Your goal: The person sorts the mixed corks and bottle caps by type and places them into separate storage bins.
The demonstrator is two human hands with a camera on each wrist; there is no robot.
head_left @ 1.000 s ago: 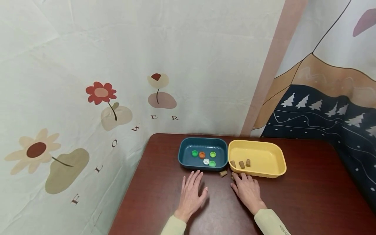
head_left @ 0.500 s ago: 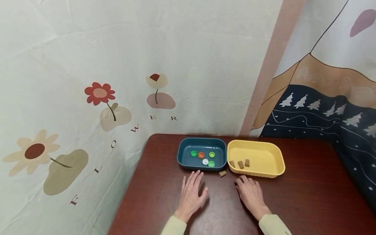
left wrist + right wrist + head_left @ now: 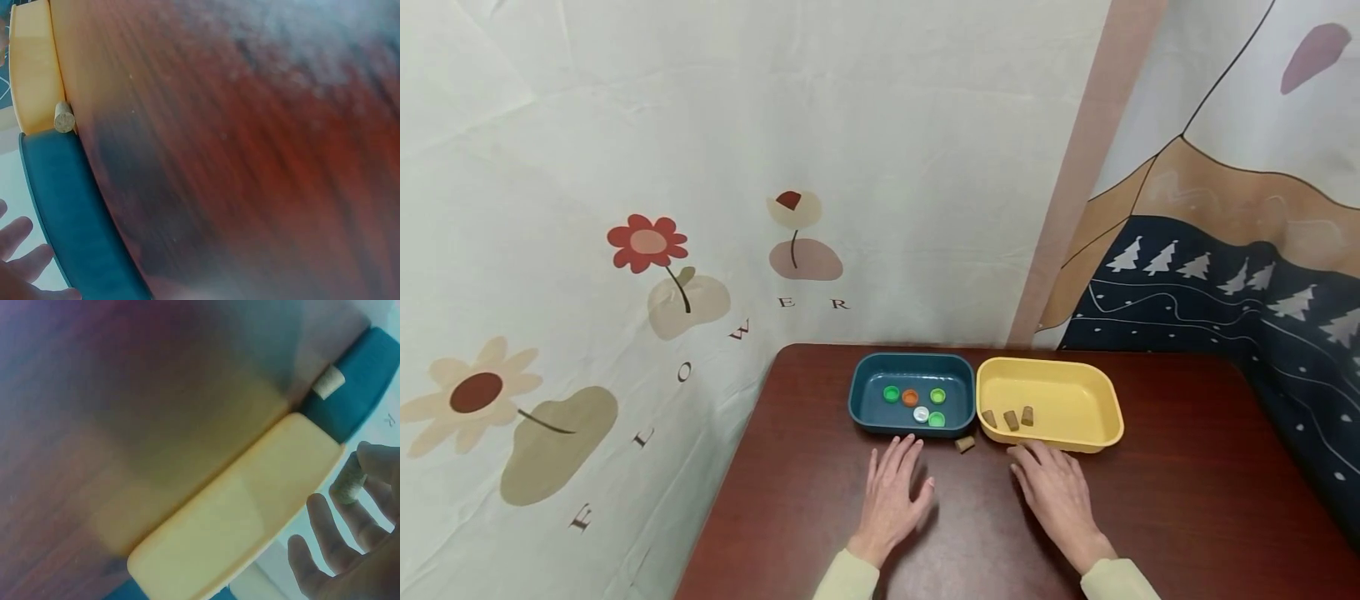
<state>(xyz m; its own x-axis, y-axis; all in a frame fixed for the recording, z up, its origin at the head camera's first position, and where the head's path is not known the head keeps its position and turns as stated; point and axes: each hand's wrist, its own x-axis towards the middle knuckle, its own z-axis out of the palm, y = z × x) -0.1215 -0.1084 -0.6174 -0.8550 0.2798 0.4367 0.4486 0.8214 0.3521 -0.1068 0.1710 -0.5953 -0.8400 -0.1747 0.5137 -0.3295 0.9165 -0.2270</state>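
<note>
In the right wrist view, my right hand (image 3: 1060,500) pinches a small cork (image 3: 349,482) between thumb and index finger, the other fingers spread. In the head view that hand is at the front wall of the yellow tray (image 3: 1075,400), and it hides its cork there. Inside this tray three corks (image 3: 1011,420) lie near the left end. My left hand (image 3: 891,500) holds nothing, fingers extended, just in front of the blue tray (image 3: 936,373). One more cork (image 3: 966,444) lies on the table against the blue tray's front right corner.
Several bottle caps lie in the blue tray, among them an orange cap (image 3: 910,397) and a white cap (image 3: 921,413). Both trays stand side by side near the back of the brown table (image 3: 1187,467). A printed cloth (image 3: 925,167) hangs behind.
My right hand has taken a cork off the table in front of the yellow tray, drawn back, then moved up to the tray's front wall. My left hand stays nearly still.
</note>
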